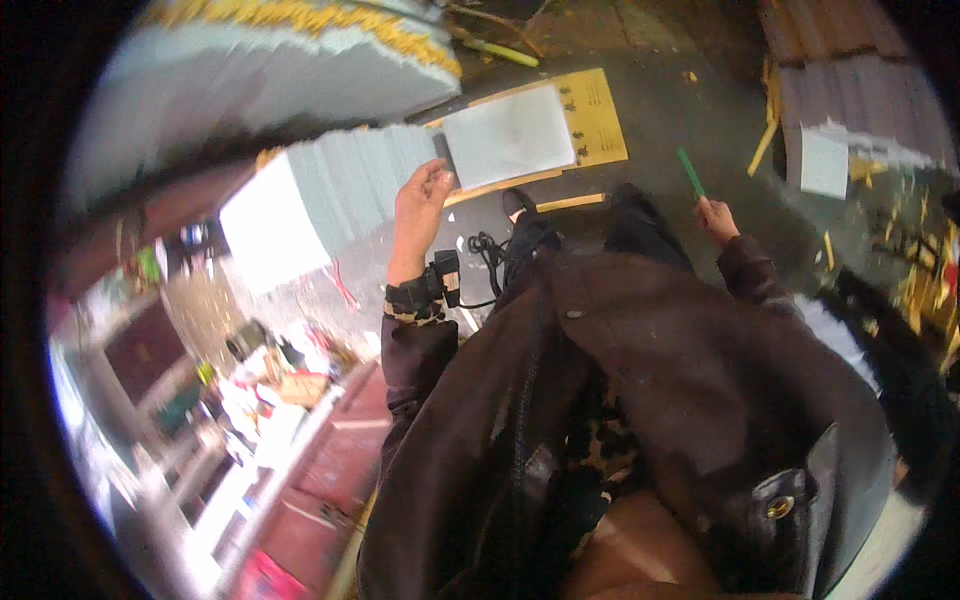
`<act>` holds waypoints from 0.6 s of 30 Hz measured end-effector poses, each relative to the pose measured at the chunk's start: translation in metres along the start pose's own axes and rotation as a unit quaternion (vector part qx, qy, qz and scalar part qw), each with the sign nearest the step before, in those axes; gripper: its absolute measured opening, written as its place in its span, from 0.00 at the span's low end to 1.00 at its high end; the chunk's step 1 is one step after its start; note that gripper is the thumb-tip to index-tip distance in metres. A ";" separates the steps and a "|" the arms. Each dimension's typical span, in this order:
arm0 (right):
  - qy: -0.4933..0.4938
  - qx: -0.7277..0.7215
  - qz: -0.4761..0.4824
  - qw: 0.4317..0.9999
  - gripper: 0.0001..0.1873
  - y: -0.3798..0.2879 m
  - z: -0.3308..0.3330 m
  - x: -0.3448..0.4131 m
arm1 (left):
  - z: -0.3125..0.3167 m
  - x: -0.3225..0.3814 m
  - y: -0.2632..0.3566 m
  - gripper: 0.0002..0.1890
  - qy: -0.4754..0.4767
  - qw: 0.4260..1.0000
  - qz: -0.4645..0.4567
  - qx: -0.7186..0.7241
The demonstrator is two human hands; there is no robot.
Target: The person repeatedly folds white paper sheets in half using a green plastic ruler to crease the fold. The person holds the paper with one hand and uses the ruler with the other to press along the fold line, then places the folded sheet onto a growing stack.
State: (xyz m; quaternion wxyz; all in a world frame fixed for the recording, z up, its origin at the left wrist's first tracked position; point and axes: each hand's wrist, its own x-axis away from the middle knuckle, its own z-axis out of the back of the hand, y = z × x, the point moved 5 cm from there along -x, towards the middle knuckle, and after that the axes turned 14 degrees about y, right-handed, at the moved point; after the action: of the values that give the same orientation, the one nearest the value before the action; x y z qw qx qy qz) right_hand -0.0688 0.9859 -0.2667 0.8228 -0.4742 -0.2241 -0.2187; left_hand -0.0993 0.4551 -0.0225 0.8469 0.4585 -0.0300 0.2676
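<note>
My right hand (718,219) grips the lower end of a thin green strip (691,172), which points up and away over the dark floor. My left hand (422,210) is raised near the left edge of a stack of white paper (510,136), its fingers bent and nothing seen in them. That white stack lies on a yellow printed sheet (600,120) bearing dark writing. Left of my left hand stands a long row of pale paper stacks (360,180), with a bright white sheet (274,225) at its near end.
A large pale stack (285,82) with yellow edging stands at the upper left. Brownish stacks (855,97) and yellow scraps (763,148) are at the right. A cluttered table (330,450) stands lower left. A black cable (491,255) hangs by my left wrist.
</note>
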 end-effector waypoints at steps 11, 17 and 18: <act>0.089 0.013 -0.064 0.994 0.17 0.081 -0.163 -0.026 | -0.223 -0.241 -0.164 0.22 -0.171 0.968 -0.070 -0.167; 0.075 0.066 0.028 0.995 0.12 0.145 -0.239 -0.134 | -0.366 -0.314 -0.250 0.18 -0.155 0.941 -0.189 -0.235; 0.072 0.070 0.029 0.995 0.12 0.159 -0.245 -0.149 | -0.385 -0.327 -0.254 0.17 -0.153 0.929 -0.241 -0.236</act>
State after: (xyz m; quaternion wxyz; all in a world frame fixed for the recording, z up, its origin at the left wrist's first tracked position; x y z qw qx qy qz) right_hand -0.0577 0.8650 -0.5711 0.8741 -0.4048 -0.1653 -0.2117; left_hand -0.3315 0.5107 -0.5347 0.9549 0.2737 -0.1102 -0.0323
